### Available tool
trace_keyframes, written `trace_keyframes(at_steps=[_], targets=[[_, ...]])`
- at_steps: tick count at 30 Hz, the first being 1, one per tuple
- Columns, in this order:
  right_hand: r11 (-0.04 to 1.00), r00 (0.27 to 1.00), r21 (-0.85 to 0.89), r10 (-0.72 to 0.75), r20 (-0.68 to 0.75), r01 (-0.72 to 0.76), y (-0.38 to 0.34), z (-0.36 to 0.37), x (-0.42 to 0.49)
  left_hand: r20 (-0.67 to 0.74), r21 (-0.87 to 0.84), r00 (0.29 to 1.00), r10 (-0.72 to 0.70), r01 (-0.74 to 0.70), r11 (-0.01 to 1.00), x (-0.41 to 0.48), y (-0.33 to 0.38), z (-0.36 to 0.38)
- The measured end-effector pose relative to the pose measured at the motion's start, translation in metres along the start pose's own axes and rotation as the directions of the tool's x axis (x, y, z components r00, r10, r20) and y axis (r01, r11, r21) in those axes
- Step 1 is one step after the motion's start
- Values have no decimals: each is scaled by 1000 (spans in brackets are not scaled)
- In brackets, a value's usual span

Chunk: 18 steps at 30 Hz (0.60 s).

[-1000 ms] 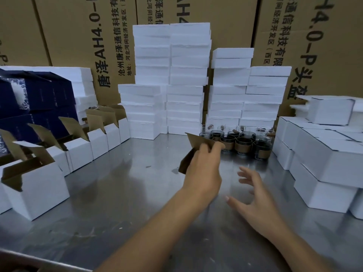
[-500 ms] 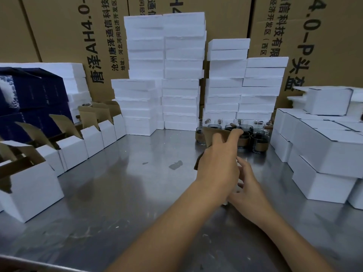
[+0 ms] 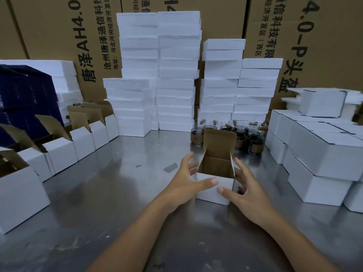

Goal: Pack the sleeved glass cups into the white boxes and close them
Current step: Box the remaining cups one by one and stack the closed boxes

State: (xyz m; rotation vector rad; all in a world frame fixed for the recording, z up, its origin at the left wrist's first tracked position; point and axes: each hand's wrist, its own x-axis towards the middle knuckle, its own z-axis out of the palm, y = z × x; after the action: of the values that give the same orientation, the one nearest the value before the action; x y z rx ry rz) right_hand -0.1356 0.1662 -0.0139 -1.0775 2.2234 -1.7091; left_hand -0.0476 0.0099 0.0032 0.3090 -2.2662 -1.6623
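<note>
A white box with a brown inside stands on the steel table, its lid flap upright and nothing visible inside. My left hand is at its left side with the fingers spread and the thumb on the front face. My right hand mirrors it on the right side, thumb on the front. Several glass cups with brown sleeves stand in a cluster just behind the box.
A row of open white boxes runs along the left. Closed white boxes are stacked on the right. Tall stacks of white foam slabs stand at the back, dark blue boxes at far left, and big brown cartons behind.
My left hand held the folded box up in the air; both hands came together on it. It now stands opened on the table between my spread hands.
</note>
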Motion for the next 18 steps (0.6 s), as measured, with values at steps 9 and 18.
trace_keyframes(at_steps=[9,18], targets=[[991,994,84,101,27,-103,11,-12,18,12,-58,1000,19,-18,998,15,-19,-8],[901,852,-154,312,-421,-406,38,-56,106,-13,7,1000,15,-15,1000,27,-22,-3]])
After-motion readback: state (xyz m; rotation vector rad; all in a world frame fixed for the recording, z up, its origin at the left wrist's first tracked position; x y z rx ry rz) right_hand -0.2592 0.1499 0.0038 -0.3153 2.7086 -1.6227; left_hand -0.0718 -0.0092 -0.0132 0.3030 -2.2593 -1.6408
